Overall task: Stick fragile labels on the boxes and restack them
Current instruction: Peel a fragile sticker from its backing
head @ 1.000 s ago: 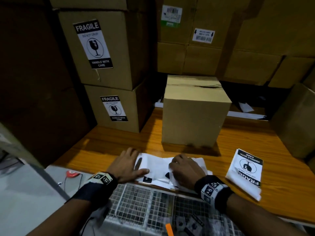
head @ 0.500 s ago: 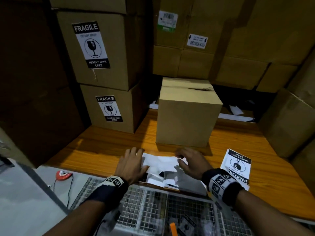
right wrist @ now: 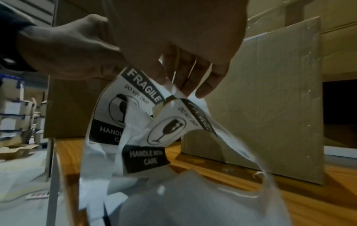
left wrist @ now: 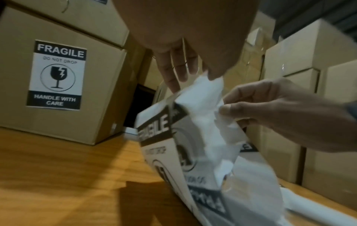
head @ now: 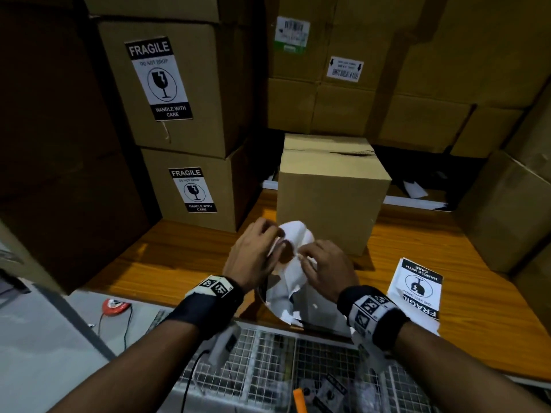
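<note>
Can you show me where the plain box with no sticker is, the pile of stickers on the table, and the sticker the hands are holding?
Plain box [head: 328, 210], head view, front face.
Sticker pile [head: 419, 286], head view, top sheet's circle.
Held sticker [right wrist: 166, 131], right wrist view, glass symbol.

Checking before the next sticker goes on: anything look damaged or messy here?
Yes. The label sheet pinched between the left hand and right hand is crumpled, with a ragged edge. The unlabelled box behind has a torn top seam.
</note>
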Motion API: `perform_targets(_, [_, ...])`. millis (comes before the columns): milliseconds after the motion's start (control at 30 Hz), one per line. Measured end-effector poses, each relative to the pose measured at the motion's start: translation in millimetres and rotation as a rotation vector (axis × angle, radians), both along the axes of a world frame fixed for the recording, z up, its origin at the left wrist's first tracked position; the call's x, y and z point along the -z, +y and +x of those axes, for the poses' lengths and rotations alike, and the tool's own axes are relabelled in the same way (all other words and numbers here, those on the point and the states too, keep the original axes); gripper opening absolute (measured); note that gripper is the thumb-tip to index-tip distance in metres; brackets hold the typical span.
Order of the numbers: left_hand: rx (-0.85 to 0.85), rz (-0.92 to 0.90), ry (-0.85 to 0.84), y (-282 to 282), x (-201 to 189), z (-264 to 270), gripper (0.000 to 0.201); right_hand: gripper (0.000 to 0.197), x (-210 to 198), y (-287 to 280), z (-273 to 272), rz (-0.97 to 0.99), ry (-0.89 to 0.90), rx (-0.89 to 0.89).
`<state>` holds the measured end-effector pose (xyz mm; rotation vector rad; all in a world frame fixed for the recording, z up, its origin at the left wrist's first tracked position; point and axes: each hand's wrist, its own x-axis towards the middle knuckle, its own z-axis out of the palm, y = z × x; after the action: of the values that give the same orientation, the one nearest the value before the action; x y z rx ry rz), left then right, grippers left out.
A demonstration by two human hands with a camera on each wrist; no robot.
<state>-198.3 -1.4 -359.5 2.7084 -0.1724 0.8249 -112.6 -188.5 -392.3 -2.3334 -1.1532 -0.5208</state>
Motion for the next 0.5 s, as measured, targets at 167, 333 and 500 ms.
perform_targets(167, [-0.083,-0.01,0.151,-1.4,12.4,-5.0,0.064,0.011,-13.8,-16.5,14.2,0.157,-0.012,0.128])
perform_targets(333, [-0.197,-0.079,0.434,-0.5,36.2,-15.4,0.095,0.011,-17.7,-55.3,32.1,0.171,0.042,0.26])
perform_targets(500, [-0.193,-0.046,0.564,-6.4,46.6,-13.7,0.095,0.003,-17.7,-89.9,36.9,0.167,0.073,0.317])
